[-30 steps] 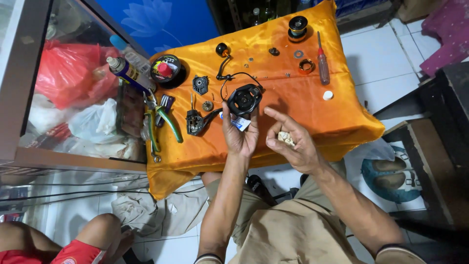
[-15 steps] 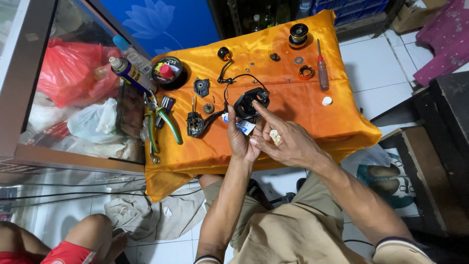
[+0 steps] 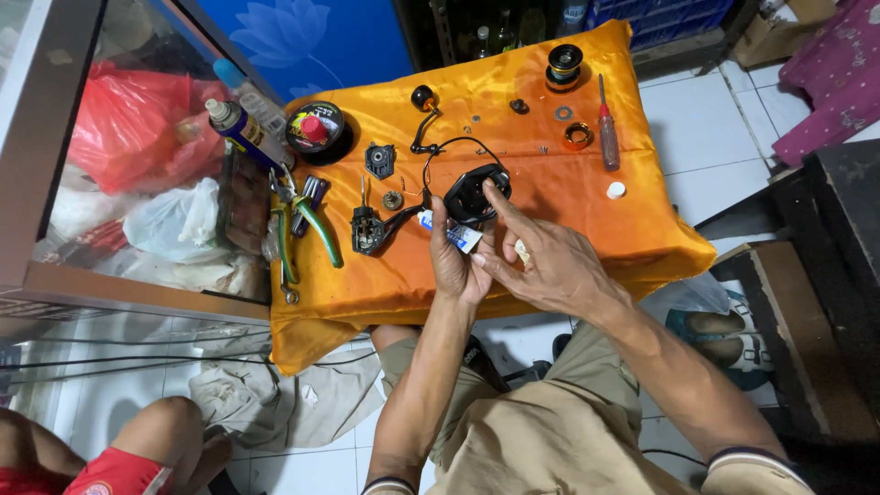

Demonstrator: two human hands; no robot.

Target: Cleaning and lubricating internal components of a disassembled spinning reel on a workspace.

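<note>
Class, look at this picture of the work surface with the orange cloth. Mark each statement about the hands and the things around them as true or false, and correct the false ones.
1. The left hand holds a small white tube. True.
2. The right hand grips the red-handled screwdriver. False: the screwdriver lies untouched on the orange cloth; the right forefinger reaches to the black reel body.
3. Green-handled pliers lie at the cloth's left edge. True.
4. The spray can stands beside the screwdriver. False: it is at the far left, by the round tin.
</note>
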